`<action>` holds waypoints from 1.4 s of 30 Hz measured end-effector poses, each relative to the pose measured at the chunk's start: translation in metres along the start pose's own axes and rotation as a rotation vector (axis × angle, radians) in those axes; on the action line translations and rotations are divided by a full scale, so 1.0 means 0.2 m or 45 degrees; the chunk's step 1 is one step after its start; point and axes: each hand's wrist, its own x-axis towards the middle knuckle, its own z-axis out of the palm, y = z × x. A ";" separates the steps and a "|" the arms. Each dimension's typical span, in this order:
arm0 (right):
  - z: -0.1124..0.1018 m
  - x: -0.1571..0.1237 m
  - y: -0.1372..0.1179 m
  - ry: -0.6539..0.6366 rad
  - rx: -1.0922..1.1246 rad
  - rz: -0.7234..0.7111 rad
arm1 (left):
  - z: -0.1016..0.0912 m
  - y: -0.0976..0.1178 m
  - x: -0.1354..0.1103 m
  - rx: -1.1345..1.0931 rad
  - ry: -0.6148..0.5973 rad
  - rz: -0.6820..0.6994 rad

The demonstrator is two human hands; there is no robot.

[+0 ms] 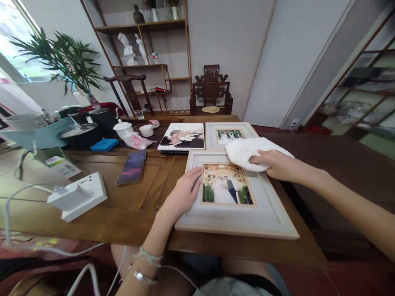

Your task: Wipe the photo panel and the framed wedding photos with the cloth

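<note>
A large picture frame (268,224) with a wedding photo (226,185) lies flat near the table's front edge. Along its left side rests my left hand (187,187), fingers stretched out and holding nothing. My right hand (268,162) grips a white fluffy cloth (251,150), which covers the upper right part of this frame. The cloth also overlaps the lower edge of a second picture frame (211,135) just behind. Left of that one, a white-edged photo panel (182,136) lies on something dark.
On the wooden table (148,224), a power strip (88,197) with a plugged-in charger sits left, near a phone-like item (132,166) and a blue box (104,144). Further back stand a white teapot (122,128) and a dark pot (80,135). White cables hang over the front edge.
</note>
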 end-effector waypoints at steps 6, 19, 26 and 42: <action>-0.01 -0.11 -0.39 -0.140 -0.015 0.067 | 0.00 0.01 0.00 0.006 -0.013 -0.029; 0.07 -0.13 -0.56 -0.019 0.152 0.033 | 0.00 -0.01 0.01 0.018 0.004 0.001; 0.12 0.13 -0.22 0.183 -0.144 -0.035 | 0.00 -0.01 0.00 0.010 0.007 -0.005; -0.12 -0.34 -0.66 -0.207 0.414 -0.106 | 0.00 0.00 0.00 0.031 -0.005 -0.030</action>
